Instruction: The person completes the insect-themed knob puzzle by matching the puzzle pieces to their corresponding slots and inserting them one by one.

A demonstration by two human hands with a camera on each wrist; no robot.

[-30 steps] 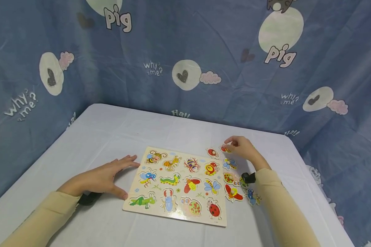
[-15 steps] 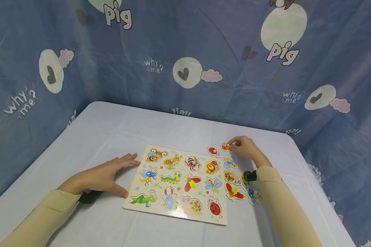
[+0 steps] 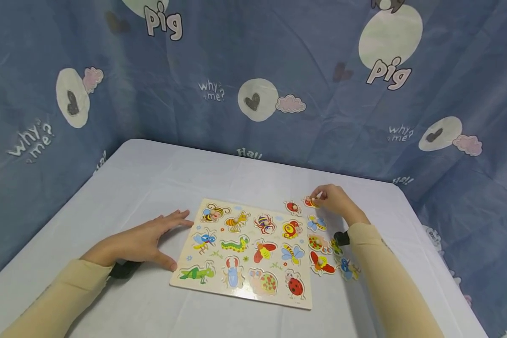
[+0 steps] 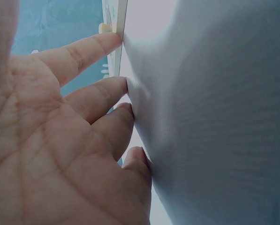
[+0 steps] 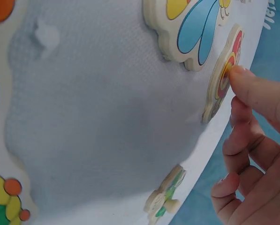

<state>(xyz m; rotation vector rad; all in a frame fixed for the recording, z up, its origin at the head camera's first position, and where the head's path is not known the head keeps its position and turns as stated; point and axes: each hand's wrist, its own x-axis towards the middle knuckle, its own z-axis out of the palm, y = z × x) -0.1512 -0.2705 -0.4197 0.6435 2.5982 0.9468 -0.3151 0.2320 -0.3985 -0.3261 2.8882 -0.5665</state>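
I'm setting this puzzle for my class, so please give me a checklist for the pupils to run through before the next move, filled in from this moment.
1. Board steadied: ok, the left hand touches the left edge of the puzzle board.
2. Piece taken: ok, the right hand pinches the red butterfly piece.
3. Grip firm: cannot tell, the pictures do not show how tight it is.
4. Matching space free: ok, the butterfly recess at the board's top right appears uncovered.
5. Every loose piece fully visible from above: not ok, the black wrist camera partly hides a green piece.
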